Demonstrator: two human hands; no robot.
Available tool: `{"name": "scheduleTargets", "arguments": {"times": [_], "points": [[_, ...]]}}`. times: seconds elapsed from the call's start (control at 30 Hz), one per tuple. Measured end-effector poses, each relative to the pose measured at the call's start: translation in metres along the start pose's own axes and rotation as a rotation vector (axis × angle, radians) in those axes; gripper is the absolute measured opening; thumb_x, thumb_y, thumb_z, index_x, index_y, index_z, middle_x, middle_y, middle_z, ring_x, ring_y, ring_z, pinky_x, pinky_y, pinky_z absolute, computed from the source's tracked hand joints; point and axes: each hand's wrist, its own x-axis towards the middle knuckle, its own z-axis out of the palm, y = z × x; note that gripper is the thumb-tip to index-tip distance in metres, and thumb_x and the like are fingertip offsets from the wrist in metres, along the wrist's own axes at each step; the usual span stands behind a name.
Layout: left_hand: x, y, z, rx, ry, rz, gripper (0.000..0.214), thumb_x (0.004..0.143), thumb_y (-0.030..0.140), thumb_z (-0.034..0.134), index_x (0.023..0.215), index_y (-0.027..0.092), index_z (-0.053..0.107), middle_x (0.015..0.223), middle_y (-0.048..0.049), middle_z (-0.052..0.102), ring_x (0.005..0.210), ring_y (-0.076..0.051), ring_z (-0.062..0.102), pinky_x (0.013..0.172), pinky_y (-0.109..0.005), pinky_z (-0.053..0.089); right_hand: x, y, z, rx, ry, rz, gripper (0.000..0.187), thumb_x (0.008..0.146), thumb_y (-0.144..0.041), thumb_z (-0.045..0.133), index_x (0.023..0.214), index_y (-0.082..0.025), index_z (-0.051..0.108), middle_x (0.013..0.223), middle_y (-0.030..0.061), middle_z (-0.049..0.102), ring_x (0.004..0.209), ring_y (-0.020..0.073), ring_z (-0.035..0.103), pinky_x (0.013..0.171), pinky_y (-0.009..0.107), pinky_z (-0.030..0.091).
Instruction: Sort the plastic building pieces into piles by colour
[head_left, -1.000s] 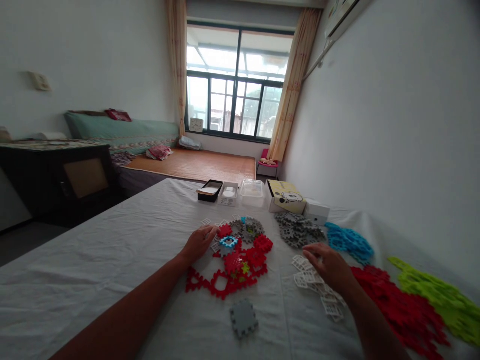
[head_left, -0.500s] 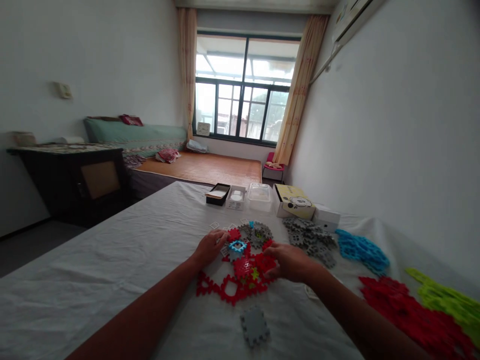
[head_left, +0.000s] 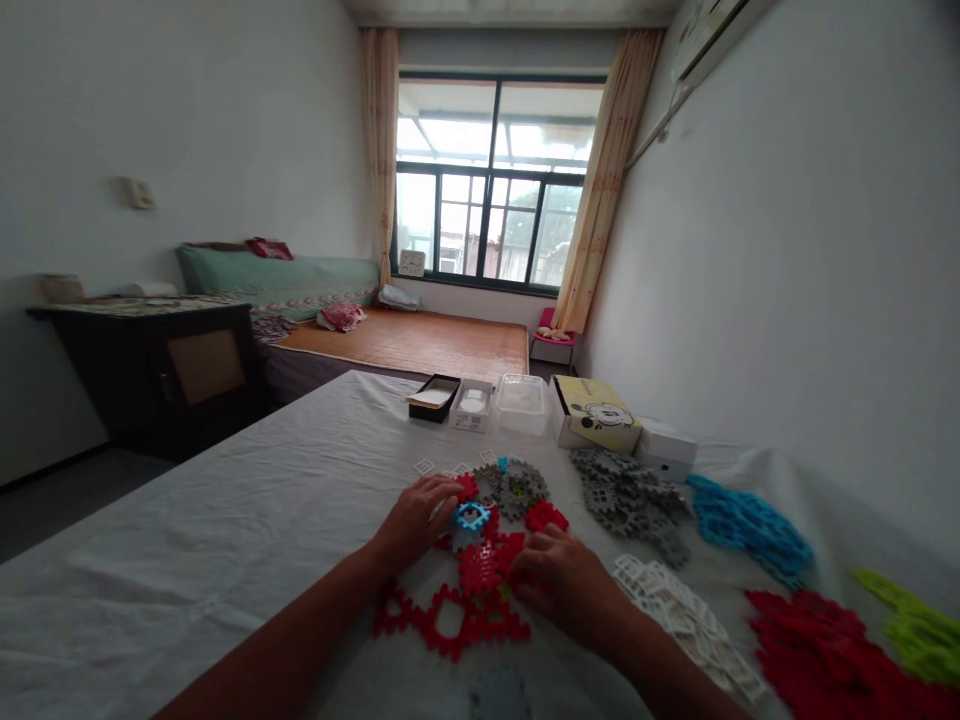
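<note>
A flat assembly of interlocking plastic pieces (head_left: 480,580), mostly red with grey gear shapes and one blue piece (head_left: 472,516), lies on the white-covered table (head_left: 247,520). My left hand (head_left: 416,520) rests on the assembly's left edge, fingers curled against the pieces beside the blue one. My right hand (head_left: 559,580) presses on the red pieces at the assembly's right side, fingers bent down; what they grip is hidden under the hand.
Loose piles lie to the right: grey pieces (head_left: 630,500), white pieces (head_left: 682,615), blue pieces (head_left: 746,525), red pieces (head_left: 832,650), green pieces (head_left: 919,630). Small boxes (head_left: 469,402) and a yellow box (head_left: 596,412) stand at the far edge. A grey piece (head_left: 499,695) lies near me.
My right hand left the white pile, crossed left to the red assembly and settled on its right side. My left hand stayed on the left edge. The view shifted slightly.
</note>
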Motion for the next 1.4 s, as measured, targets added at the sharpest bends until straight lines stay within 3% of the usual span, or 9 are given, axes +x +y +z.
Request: {"name": "scheduleTargets", "arguments": {"times": [0.17,0.33,0.53,0.73,0.87,0.97,1.03,1.23,1.4], "points": [[-0.001,0.006,0.002,-0.063,-0.084,0.068,0.032,0.092,0.033,0.037,0.103,0.024,0.066,0.108,-0.0042,0.066,0.107,-0.018,0.055,0.1,-0.033,0.039,0.006,0.006,-0.001,-0.09,0.158,0.036,0.016,0.083,-0.026,0.052,0.087,-0.024,0.067,0.085,0.0036,0.067,0.089,0.02,0.054,0.08,0.032,0.039],[0.0,0.0,-0.001,-0.109,-0.086,0.019,0.034,0.092,0.034,0.035,0.102,0.023,0.066,0.106,-0.0047,0.066,0.106,-0.018,0.055,0.099,-0.032,0.04,0.005,0.04,-0.006,0.112,0.362,0.212,0.026,0.086,-0.025,0.041,0.098,-0.021,0.064,0.089,0.0051,0.068,0.085,0.0181,0.059,0.079,0.029,0.043],[0.0,-0.004,0.002,-0.116,-0.092,0.006,0.034,0.092,0.037,0.036,0.102,0.024,0.066,0.108,-0.0048,0.065,0.106,-0.018,0.055,0.1,-0.032,0.04,-0.007,0.075,-0.036,0.156,0.303,0.245,0.03,0.087,-0.03,0.037,0.096,-0.021,0.065,0.093,0.0051,0.069,0.085,0.0184,0.063,0.077,0.029,0.044],[0.001,-0.01,0.005,-0.129,-0.091,0.031,0.034,0.09,0.04,0.039,0.1,0.025,0.068,0.108,-0.0042,0.066,0.106,-0.019,0.055,0.1,-0.034,0.04,-0.109,0.161,-0.096,-0.093,0.164,0.489,0.026,0.079,-0.031,0.043,0.084,-0.024,0.068,0.082,0.0039,0.07,0.075,0.0193,0.062,0.071,0.03,0.043],[0.002,-0.012,0.007,-0.129,-0.085,0.032,0.033,0.089,0.041,0.04,0.099,0.026,0.068,0.108,-0.0031,0.066,0.106,-0.019,0.056,0.098,-0.032,0.041,-0.179,0.198,-0.113,-0.109,0.005,0.695,0.022,0.074,-0.032,0.049,0.073,-0.024,0.069,0.077,0.0063,0.07,0.071,0.0219,0.063,0.066,0.031,0.044],[0.002,-0.01,0.007,-0.128,-0.084,0.032,0.033,0.089,0.04,0.04,0.1,0.025,0.068,0.108,-0.0037,0.066,0.105,-0.019,0.056,0.098,-0.032,0.042,-0.171,0.183,-0.11,-0.176,0.149,0.745,0.024,0.077,-0.035,0.049,0.08,-0.023,0.07,0.082,0.0099,0.07,0.075,0.0242,0.063,0.07,0.034,0.044],[0.002,-0.007,0.006,-0.144,-0.083,0.024,0.034,0.089,0.039,0.039,0.1,0.025,0.068,0.107,-0.0044,0.066,0.104,-0.019,0.057,0.097,-0.032,0.042,-0.138,0.153,-0.098,-0.127,0.269,0.613,0.028,0.08,-0.037,0.045,0.09,-0.023,0.068,0.09,0.0092,0.07,0.082,0.0235,0.063,0.075,0.035,0.044],[0.0,-0.005,0.001,-0.165,-0.084,-0.054,0.036,0.089,0.041,0.038,0.096,0.023,0.068,0.105,-0.0052,0.067,0.102,-0.019,0.058,0.096,-0.033,0.043,-0.038,0.033,-0.03,0.182,0.052,0.09,0.031,0.079,-0.04,0.057,0.106,-0.026,0.063,0.104,0.0049,0.066,0.089,0.0189,0.061,0.08,0.03,0.046],[0.001,-0.006,-0.001,-0.177,-0.081,-0.089,0.037,0.089,0.041,0.037,0.095,0.022,0.068,0.103,-0.0051,0.067,0.102,-0.019,0.058,0.096,-0.032,0.043,-0.033,0.01,0.002,0.19,0.033,-0.02,0.045,0.066,-0.038,0.072,0.108,-0.025,0.063,0.111,0.0061,0.063,0.103,0.0223,0.054,0.088,0.031,0.043]]}}
